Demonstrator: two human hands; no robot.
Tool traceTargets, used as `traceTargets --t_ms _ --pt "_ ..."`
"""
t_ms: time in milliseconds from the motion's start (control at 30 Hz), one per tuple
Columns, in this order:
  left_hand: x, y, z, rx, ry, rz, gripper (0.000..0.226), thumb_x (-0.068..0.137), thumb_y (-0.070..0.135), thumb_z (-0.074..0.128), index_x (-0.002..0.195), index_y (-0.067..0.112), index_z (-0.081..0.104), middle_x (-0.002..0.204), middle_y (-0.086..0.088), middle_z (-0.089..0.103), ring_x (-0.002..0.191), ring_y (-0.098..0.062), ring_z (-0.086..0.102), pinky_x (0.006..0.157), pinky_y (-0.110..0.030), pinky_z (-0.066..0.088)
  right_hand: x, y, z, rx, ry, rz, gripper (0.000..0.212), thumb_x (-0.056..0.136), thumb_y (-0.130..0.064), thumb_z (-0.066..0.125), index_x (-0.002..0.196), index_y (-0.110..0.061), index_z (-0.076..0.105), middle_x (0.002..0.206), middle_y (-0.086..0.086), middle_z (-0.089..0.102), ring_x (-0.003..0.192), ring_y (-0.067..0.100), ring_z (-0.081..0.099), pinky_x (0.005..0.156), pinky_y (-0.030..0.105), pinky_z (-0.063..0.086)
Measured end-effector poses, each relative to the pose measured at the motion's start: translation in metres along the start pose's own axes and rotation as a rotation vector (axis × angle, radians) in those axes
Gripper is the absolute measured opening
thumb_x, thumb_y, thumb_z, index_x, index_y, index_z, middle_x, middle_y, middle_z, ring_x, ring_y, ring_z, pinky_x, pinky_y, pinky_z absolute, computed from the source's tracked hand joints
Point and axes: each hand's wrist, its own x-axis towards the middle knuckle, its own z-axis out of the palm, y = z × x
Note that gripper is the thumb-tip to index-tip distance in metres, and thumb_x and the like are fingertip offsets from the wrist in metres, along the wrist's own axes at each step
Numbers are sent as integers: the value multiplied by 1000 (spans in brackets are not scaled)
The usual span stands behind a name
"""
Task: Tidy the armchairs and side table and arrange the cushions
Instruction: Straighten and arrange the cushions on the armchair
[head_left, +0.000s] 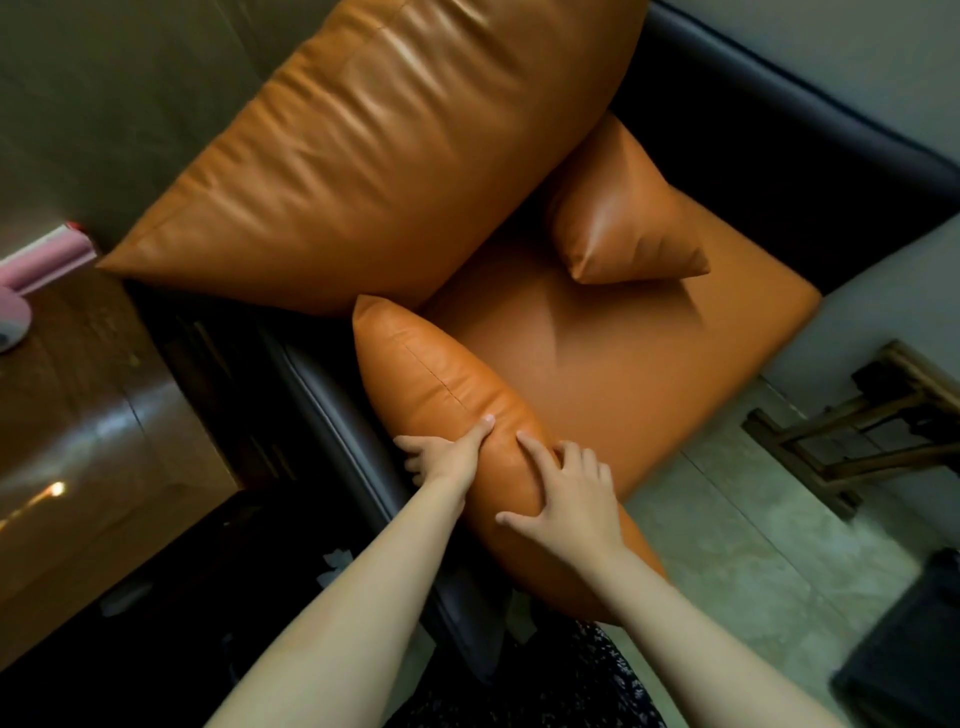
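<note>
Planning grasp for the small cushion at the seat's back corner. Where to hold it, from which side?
Take the small cushion by its two pointed lower corners, coming over the open seat front. It leans against the dark armrest, so only that side is free.

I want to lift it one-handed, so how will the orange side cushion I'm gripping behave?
The side cushion probably gives: the left hand dents it. Its glossy leather-like skin may slip under the right hand. Long and plump, it may sag when held at one end.

Dim, warm light; glare on the side table (104, 441), edges perhaps bowed.
</note>
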Motion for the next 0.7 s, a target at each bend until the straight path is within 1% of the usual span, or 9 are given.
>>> traceTargets --t_ms 100,133,167,233,300,400,500,633,700 --pt "0 3 1 2 20 5 128 59 53 84 147 15 -1 146 -20 25 130 -39 36 107 -53 35 9 5 -1 125 -143 142 122 60 -79 64 152 -32 -2 150 12 29 138 30 29 112 46 24" --pt "0 4 1 9 32 4 126 59 52 84 146 13 2 145 -20 27 129 -40 38 106 -53 36 12 4 -1 172 -191 193 127 59 -78 66 152 -31 -6 153 13 27 140 31 27 112 48 24" --pt "0 5 1 14 43 3 124 59 51 85 145 12 5 144 -21 29 128 -40 39 106 -53 37 13 4 -1 194 -219 221 128 58 -78 67 152 -30 -6 152 13 29 139 31 29 111 47 27" --pt "1 5 0 16 54 5 119 59 49 85 143 11 9 142 -22 32 126 -40 41 105 -52 39 13 2 -1 170 -202 237 122 59 -77 67 152 -30 3 144 10 39 131 29 39 104 42 34" --pt "2 2 -1 15 56 26 114 61 47 85 141 9 13 140 -22 35 124 -41 44 104 -51 40 11 -2 -2 132 -130 229 114 60 -77 66 150 -31 13 134 7 46 123 26 44 99 39 36" --pt "2 -4 -6 20 48 80 108 63 46 83 139 9 16 139 -21 39 123 -39 46 103 -48 42 5 -7 2 123 -65 230 107 60 -76 66 146 -32 21 127 4 49 117 25 46 96 36 35" --pt "5 -10 -13 17 29 155 107 64 46 82 142 13 16 139 -16 44 123 -35 48 103 -45 42 -2 -18 5 96 10 244 105 59 -76 67 144 -29 28 120 4 53 111 25 48 91 36 36" --pt "15 -8 -23 -69 -56 223 105 63 41 84 143 19 20 138 -11 47 122 -29 50 106 -44 41 -2 -34 17 37 141 260 106 43 -72 77 131 -18 52 94 11 60 86 31 55 73 41 43" --pt "17 -5 -28 -85 -80 215 112 60 43 83 146 23 14 143 -11 43 125 -29 48 108 -45 39 1 -40 21 26 167 253 107 40 -72 78 127 -15 55 89 12 59 81 31 54 69 40 44"
